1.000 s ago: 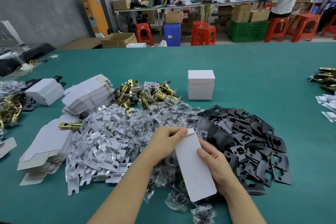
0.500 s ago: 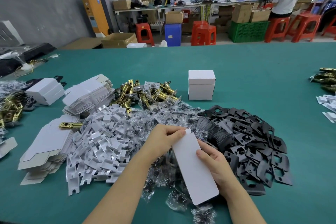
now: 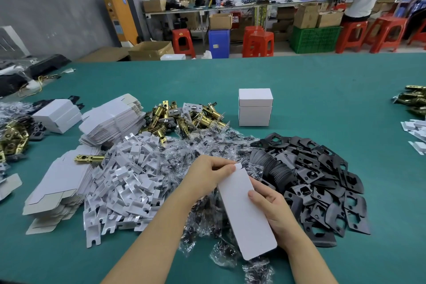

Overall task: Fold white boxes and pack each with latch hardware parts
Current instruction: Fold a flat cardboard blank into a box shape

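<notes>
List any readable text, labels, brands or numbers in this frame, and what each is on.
None can be read.
White box in both hands: blank.
Closed white boxes: blank.
Orange cabinet: blue stickers, too blurred.
Cartons in the background: no legible print.

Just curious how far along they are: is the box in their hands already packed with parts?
No, both hands hold a flat, unfolded white box.

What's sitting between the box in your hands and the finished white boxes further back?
In the head view, clear plastic bags of small dark parts cover the stretch from the held white box up toward the stacked white boxes, then bare green table.
</notes>
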Motion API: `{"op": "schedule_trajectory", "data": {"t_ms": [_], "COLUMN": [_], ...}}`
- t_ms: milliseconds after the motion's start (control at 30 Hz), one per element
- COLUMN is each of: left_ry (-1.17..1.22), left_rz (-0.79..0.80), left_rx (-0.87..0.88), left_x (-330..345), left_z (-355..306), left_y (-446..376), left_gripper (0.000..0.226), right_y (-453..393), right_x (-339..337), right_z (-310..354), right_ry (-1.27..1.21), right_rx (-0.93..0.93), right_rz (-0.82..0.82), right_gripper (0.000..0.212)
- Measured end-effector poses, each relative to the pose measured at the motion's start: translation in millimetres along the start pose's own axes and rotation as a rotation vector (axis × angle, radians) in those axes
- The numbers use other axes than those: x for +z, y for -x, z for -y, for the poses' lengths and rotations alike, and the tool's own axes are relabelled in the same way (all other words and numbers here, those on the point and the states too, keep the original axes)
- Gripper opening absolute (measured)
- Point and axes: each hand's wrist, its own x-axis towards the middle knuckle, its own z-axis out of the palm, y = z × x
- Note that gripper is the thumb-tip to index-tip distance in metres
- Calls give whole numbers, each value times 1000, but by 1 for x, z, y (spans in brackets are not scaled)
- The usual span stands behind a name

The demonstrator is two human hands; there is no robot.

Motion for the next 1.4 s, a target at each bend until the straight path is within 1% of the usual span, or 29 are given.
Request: {"op": "schedule_trajectory", "data": {"t_ms": [267,433,700,767,867,967,1067,1200,1300,1400], "left_ry": [-23,-13,-94,-106,-103,-117,-141,-220,-269,-292], "left_rz": [3,-12,-39,-45,-45,-43,-32,-27,-43,-48], "left_rx": [5,-5,23,25,24,7,-17,-24,-32,-4], "left_x": [1,1,1,2,2,0,-2,-3,-1,1], "left_z": [1,-2,-5,-4,-3,-5,-8,-12,-14,-14], "left_y": [0,0,-2,-2,-2,0,0,-2,-4,-5], "left_gripper": [14,17,24,21,11,8,11,26,28,26], "right_y": [-1,-1,-1,0,1,0,0,1,2,3], "right_x": [0,-1,-1,0,0,0,1,2,2,2], "right_z": [0,0,-2,-1,-1,-3,-3,-2,-1,0], "right_ry": [-5,0,60,66,78,102,112,122,118,112], "right_rx": [2,3,0,-3,-8,-15,-18,-24,-10,-10], "right_rz": [-14,6,-1,6,14,-6,-21,-6,7,-4], "right_gripper": [55,50,57,56,52,56,58,52,52,52]}}
